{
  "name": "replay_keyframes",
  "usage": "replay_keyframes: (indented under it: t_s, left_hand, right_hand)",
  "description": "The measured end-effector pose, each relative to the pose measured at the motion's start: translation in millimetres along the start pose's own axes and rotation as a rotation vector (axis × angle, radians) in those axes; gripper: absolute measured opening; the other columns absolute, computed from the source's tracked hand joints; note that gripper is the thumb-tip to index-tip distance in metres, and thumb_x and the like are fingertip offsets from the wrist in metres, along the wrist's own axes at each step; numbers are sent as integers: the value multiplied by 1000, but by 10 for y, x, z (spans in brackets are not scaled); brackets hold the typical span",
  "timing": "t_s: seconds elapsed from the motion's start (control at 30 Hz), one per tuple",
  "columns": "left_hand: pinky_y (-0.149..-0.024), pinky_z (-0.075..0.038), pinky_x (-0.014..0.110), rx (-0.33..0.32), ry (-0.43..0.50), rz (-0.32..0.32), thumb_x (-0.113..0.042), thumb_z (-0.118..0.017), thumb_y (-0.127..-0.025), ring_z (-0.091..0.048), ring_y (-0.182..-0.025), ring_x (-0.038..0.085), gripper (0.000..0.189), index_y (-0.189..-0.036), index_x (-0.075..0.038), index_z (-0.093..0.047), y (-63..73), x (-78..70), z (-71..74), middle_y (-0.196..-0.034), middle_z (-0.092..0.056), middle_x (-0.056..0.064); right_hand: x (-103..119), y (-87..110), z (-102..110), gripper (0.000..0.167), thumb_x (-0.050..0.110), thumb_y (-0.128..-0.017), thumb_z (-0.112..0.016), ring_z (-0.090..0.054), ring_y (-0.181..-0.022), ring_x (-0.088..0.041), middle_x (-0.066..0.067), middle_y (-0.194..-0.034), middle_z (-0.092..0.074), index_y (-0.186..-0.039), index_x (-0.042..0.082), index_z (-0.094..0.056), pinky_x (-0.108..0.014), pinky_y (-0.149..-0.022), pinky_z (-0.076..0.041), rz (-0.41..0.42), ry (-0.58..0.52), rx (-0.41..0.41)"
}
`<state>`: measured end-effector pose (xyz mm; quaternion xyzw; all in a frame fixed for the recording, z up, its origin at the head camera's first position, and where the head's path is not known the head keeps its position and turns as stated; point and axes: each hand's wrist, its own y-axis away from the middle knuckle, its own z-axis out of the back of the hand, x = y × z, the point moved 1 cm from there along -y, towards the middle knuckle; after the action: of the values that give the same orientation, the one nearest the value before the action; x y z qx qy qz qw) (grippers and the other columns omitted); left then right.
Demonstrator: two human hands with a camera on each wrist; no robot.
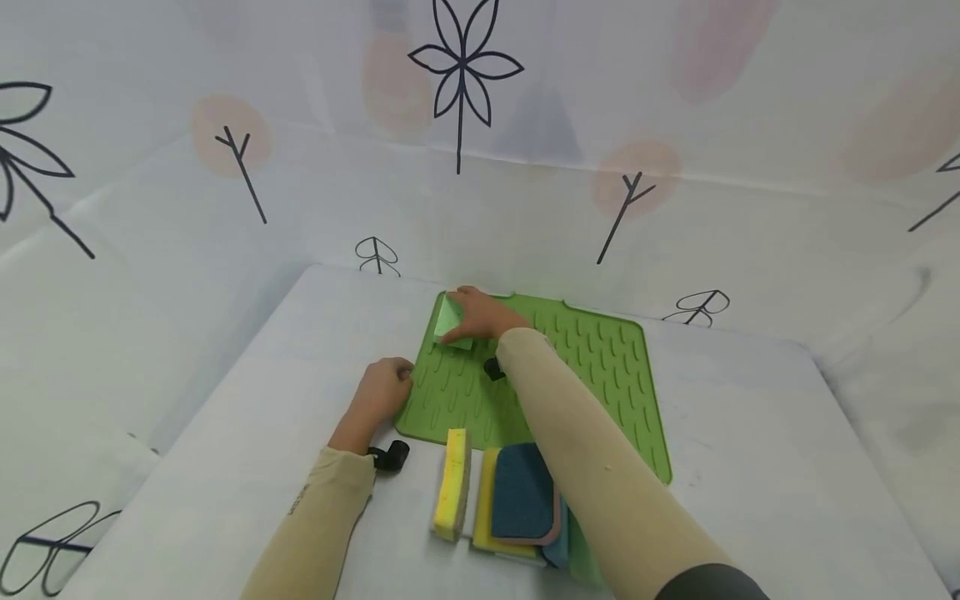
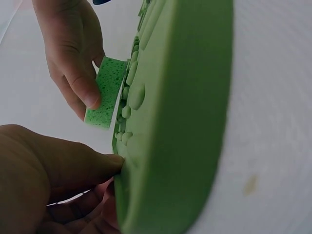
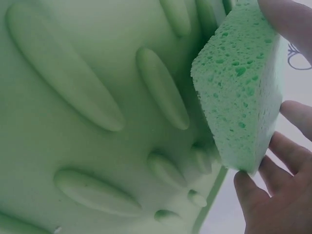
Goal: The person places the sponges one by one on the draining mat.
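Note:
A green drying mat with raised oval ridges lies on the white table. At its far left corner my right hand grips a light green sponge between thumb and fingers. The right wrist view shows the sponge as porous and standing close over the ridges. My left hand is at the mat's left edge; in the left wrist view its thumb and fingers pinch the mat's rim.
Near the mat's front edge stands a yellow sponge. Beside it lies a stack with a dark blue scouring pad on top and a yellow piece below, partly behind my right forearm. A patterned white cloth rises behind the table.

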<state>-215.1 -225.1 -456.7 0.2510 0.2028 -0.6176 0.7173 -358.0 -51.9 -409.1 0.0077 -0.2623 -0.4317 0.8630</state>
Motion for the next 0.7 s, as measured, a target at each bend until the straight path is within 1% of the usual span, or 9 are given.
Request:
replay_keyframes:
  t_s: [0.13,0.3,0.47,0.7]
  left_hand:
    - [-88,-52,43,-4,-4,4,-9,-50,-91,-61,-94,25,35,-122,2,-63,5,-10,-4,-114,-67,16]
    - [-88,-52,43,-5,-2,3,-9,-50,-91,-62,-95,25,35,-122,1,-63,14,-28,-5,-114,-67,16]
    - [-88,-52,43,-6,-7,-8,-8,-50,-91,-62,-94,25,35,-121,2,-64,25,-47,5,-113,-68,17]
    - [-89,-52,44,-1,-13,-6,-7,-49,-90,-62,-97,27,36,-122,3,-63,40,-48,28,-117,-67,18]
  right_hand:
    - [-15,5,-25,98,53,-79,-73,-17,-150,-28,-8,-163,-11,-155,19,-22,-49,-117,-28,-21,5,10]
    - [-17,34,-18,98,54,-79,-72,-16,-150,-27,-6,-164,-10,-155,19,-22,-49,-117,-27,-28,5,20]
    - [-5,59,19,97,55,-80,-71,-13,-151,-27,-7,-164,-9,-155,17,-22,-48,-119,-24,-8,6,17]
    - [27,79,101,97,57,-80,-70,-14,-150,-28,-9,-163,-12,-155,16,-23,-50,-118,-24,29,39,25]
